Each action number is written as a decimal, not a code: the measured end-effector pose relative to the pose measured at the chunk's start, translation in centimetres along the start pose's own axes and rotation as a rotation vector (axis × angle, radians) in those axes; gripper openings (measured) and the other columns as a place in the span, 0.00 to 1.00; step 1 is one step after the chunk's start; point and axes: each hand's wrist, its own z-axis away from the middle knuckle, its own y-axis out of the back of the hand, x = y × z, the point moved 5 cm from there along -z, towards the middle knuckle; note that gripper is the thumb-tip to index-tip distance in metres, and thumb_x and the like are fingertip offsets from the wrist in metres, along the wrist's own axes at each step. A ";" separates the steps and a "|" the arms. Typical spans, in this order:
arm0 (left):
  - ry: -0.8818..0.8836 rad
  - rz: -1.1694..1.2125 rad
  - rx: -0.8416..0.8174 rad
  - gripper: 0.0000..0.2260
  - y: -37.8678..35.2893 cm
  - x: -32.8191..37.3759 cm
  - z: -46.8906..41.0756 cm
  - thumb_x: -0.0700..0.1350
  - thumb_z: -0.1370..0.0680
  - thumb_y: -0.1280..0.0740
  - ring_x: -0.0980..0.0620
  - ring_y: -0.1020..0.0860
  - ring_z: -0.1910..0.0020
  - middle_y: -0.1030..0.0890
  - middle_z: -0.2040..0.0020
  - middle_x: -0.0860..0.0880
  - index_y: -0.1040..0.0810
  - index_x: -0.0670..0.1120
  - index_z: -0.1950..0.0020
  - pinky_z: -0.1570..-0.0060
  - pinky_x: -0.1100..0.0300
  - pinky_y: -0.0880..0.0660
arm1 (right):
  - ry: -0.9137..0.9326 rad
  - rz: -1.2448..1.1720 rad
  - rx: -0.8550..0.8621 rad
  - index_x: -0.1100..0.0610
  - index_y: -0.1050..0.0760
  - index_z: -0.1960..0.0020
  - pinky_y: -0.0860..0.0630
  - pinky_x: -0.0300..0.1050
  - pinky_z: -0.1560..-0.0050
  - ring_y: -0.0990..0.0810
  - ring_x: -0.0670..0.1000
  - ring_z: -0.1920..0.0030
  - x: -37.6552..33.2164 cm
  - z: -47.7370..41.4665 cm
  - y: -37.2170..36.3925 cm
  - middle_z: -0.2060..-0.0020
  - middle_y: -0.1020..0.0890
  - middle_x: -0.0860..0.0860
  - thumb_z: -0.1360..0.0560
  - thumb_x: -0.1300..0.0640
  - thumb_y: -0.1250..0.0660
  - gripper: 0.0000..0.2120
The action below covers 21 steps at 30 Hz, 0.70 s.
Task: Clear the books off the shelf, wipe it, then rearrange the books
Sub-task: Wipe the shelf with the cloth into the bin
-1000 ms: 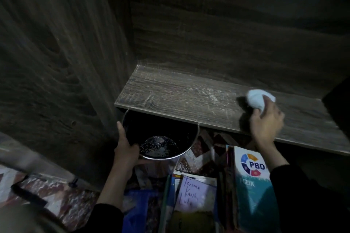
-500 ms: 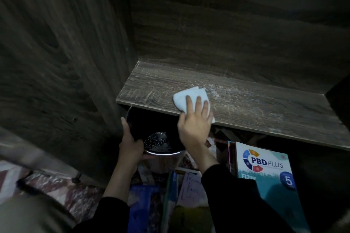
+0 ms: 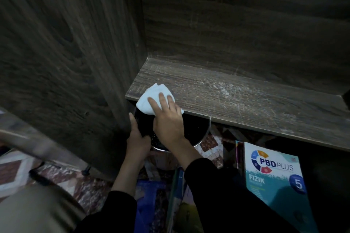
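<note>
A bare dark wooden shelf [image 3: 246,100] shows pale dust streaks along its middle. My right hand [image 3: 166,119] presses a white cloth [image 3: 153,98] with straight fingers onto the shelf's front left corner; part of the cloth hangs over the edge. Just under that edge my left hand [image 3: 137,136] grips the rim of a round metal bin [image 3: 197,134] with a dark inside. A teal physics book [image 3: 274,181] stands on the floor below the shelf at the right, with other books [image 3: 174,195] beside it.
The cabinet's side panel [image 3: 66,53] rises at the left and its back wall [image 3: 236,24] closes the shelf behind. Patterned floor tiles [image 3: 62,176] show at lower left. A blue item [image 3: 149,200] lies between my arms.
My right hand has swept the cloth from the shelf's right part leftward to its front left corner, above the bin. My left hand has kept its hold on the bin's rim.
</note>
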 end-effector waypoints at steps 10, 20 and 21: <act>-0.010 -0.019 0.039 0.42 0.6 0.1 0.1 0.35 0.24 0.38 0.41 0.21 0.44 0.27 0.34 0.47 0.57 0.71 0.27 0.47 0.38 0.23 | 0.105 -0.018 -0.039 0.54 0.19 0.42 0.23 0.53 0.50 0.21 0.63 0.41 -0.7 -0.2 0.4 0.41 0.20 0.58 0.34 0.59 0.49 0.27; -0.010 0.029 0.049 0.43 0.7 -0.3 -0.4 0.40 0.34 0.39 0.38 0.25 0.37 0.31 0.29 0.49 0.56 0.84 0.41 0.43 0.35 0.27 | -0.224 -0.926 -0.106 0.55 0.23 0.36 0.27 0.33 0.51 0.23 0.40 0.52 3.9 -2.0 5.7 0.45 0.21 0.48 0.27 0.70 0.37 0.22; -0.006 0.026 0.049 0.43 0.7 -0.3 -0.4 0.40 0.33 0.39 0.38 0.26 0.37 0.32 0.30 0.51 0.56 0.82 0.39 0.42 0.35 0.27 | -0.287 -0.903 -0.002 0.56 0.24 0.36 0.27 0.32 0.52 0.24 0.39 0.52 5.8 -2.2 6.7 0.46 0.21 0.48 0.27 0.71 0.38 0.22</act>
